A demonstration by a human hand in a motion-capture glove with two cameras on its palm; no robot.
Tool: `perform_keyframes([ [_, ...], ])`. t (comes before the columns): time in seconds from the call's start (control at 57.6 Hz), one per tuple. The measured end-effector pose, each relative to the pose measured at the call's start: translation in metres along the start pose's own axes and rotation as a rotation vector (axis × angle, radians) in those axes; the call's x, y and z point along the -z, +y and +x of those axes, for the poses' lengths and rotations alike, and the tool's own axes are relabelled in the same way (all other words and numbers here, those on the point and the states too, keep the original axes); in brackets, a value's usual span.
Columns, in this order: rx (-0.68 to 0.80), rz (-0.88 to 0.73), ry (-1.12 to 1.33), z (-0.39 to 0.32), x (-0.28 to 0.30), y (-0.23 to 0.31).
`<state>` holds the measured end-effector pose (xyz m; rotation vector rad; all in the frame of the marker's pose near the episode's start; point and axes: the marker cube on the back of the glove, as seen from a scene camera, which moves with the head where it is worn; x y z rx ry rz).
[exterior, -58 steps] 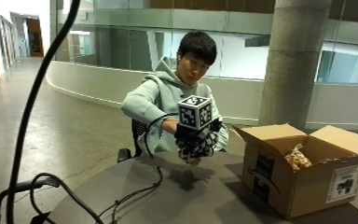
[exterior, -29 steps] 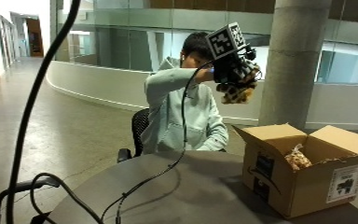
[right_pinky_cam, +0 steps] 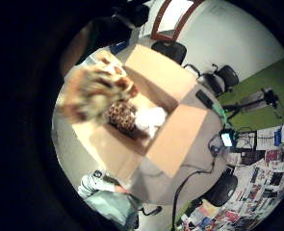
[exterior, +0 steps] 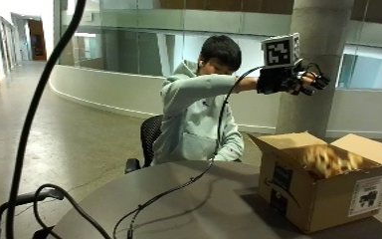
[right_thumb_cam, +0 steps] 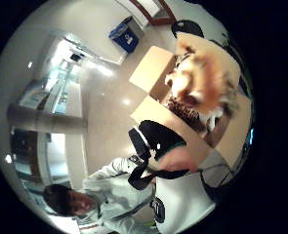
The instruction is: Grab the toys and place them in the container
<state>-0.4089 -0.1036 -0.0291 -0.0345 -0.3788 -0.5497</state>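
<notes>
Grey round bench (exterior: 197,199) occupies the foreground; an open cardboard box (exterior: 317,191) stands on its right side. A tan plush toy (exterior: 327,159), blurred, sits at the box opening, free of the hand. Inside the box lie a spotted toy (right_pinky_cam: 122,115) and a white toy (right_pinky_cam: 150,119). Behind, raised well above the box, the right hand (exterior: 290,79) shows its grip spread and holding nothing.
</notes>
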Motion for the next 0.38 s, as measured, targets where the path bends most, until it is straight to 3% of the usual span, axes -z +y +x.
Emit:
perform_keyframes([
  [0.382,-0.039,0.092,0.037,0.044,0.04,0.047],
])
